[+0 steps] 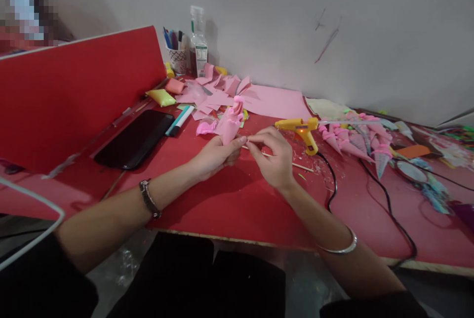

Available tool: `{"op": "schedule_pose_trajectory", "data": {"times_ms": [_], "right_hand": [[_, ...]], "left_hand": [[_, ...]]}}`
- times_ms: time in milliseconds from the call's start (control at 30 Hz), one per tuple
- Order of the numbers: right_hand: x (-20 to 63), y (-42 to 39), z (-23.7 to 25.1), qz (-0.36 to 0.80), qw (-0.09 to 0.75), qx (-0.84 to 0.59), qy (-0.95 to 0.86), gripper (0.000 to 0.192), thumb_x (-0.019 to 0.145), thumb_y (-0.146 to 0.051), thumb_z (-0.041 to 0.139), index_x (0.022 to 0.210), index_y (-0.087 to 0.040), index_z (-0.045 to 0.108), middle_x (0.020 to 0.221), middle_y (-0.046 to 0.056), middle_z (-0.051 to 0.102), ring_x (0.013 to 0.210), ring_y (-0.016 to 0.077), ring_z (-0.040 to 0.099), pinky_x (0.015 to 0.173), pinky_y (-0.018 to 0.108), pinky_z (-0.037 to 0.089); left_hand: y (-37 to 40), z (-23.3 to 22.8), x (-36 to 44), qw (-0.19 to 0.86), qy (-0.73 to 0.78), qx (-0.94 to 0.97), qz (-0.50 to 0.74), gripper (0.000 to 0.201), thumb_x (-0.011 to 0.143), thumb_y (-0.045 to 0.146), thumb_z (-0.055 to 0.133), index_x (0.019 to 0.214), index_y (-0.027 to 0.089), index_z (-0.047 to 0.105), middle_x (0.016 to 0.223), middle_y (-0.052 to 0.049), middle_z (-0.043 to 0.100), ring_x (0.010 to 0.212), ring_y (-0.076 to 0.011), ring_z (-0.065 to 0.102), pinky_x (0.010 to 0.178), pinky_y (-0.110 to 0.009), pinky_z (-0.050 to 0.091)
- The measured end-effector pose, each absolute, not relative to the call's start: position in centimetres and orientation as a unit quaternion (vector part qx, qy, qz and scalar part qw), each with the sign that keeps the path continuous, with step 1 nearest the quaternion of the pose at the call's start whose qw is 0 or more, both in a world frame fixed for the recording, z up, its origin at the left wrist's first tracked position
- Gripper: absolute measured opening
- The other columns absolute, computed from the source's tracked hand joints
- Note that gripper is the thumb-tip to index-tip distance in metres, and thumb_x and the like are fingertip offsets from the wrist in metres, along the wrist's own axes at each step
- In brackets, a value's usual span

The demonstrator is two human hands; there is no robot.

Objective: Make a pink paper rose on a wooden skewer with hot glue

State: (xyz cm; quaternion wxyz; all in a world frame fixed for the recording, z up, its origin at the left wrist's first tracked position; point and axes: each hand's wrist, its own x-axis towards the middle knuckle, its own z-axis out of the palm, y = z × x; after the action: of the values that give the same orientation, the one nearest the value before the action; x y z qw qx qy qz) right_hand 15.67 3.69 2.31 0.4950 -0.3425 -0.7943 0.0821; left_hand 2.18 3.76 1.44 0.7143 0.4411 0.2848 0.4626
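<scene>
Standing near the middle of the frame, wide end up, a pink paper cone (230,129) is held in the closed grip of the left hand (217,157) above the red worktop (207,209). Just beside it, the fingertips of the right hand (272,155) are pinched together, though whether anything is held cannot be told. Right of centre, a yellow glue gun (301,130) is seen near piled cones (353,142).

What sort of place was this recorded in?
It looks like a craft worktable, perhaps in a home or small workshop; I can't tell which. Showing it are the yellow glue gun, the cut pink paper and the pink cone in the left hand.
</scene>
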Motion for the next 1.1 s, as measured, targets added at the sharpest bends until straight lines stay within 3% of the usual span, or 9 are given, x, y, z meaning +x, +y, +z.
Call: {"op": "schedule_pose_trajectory", "data": {"times_ms": [233, 800, 1100], "right_hand": [[15.86, 3.84, 2.51, 0.130, 0.569, -0.373, -0.721, 0.009, 0.078, -0.017, 0.048, 0.073, -0.019, 0.055, 0.067, -0.001, 0.053, 0.063, 0.0094, 0.050, 0.058, 0.023, 0.042], [15.80, 4.11, 2.20, 0.185, 0.558, -0.390, -0.709, 0.004, 0.072, -0.016, 0.055, 0.072, -0.019, 0.056, 0.066, -0.003, 0.052, 0.062, 0.0086, 0.051, 0.057, 0.023, 0.044], [15.86, 3.97, 2.25, 0.206, 0.559, -0.383, -0.706, 0.015, 0.077, -0.016, 0.048, 0.083, -0.020, 0.061, 0.073, -0.001, 0.060, 0.058, 0.0075, 0.055, 0.058, 0.024, 0.049]], "left_hand": [[3.97, 1.68, 1.98, 0.716, 0.327, 0.401, 0.469, 0.023, 0.081, 0.020, 0.046, 0.060, 0.015, 0.040, 0.044, 0.009, 0.025, 0.037, -0.0018, 0.020, 0.036, -0.015, 0.015], [3.69, 1.19, 1.96, 0.750, 0.318, 0.426, 0.393, 0.025, 0.079, 0.027, 0.050, 0.058, 0.015, 0.044, 0.045, 0.008, 0.024, 0.039, -0.0020, 0.020, 0.037, -0.017, 0.015], [3.59, 1.25, 2.11, 0.753, 0.318, 0.426, 0.389, 0.025, 0.078, 0.027, 0.052, 0.059, 0.014, 0.043, 0.045, 0.009, 0.025, 0.038, -0.0015, 0.020, 0.037, -0.016, 0.015]]}}
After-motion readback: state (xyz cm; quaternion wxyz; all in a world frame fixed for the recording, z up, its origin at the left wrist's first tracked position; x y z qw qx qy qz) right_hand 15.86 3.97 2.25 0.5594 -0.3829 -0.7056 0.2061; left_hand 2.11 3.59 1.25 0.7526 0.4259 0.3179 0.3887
